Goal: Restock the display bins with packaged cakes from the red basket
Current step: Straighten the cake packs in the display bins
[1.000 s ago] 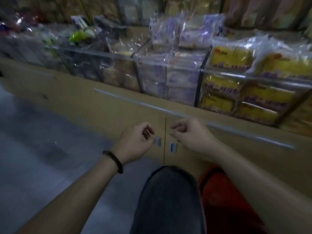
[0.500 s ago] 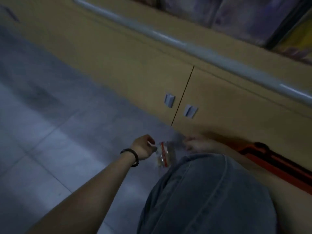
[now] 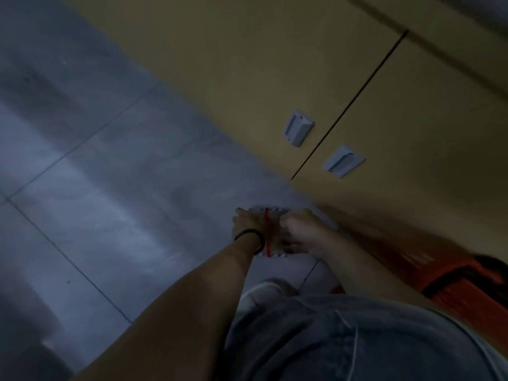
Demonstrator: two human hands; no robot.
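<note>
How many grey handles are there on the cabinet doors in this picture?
2. One handle is on the left door, just left of the dark gap; the other handle is on the right door, lower, right of the gap. Others may lie out of view.

The left hand [image 3: 245, 225] and right hand [image 3: 298, 229] are now low over the floor [image 3: 137, 188] at the cabinet [image 3: 220, 64] foot, closed together on a red-striped clear package [image 3: 268, 235].

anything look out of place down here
Yes: a packaged cake with a red stripe is down at the grey tiled floor by the foot of the cabinet, outside the red basket. The left hand and right hand hold its two sides.
</note>
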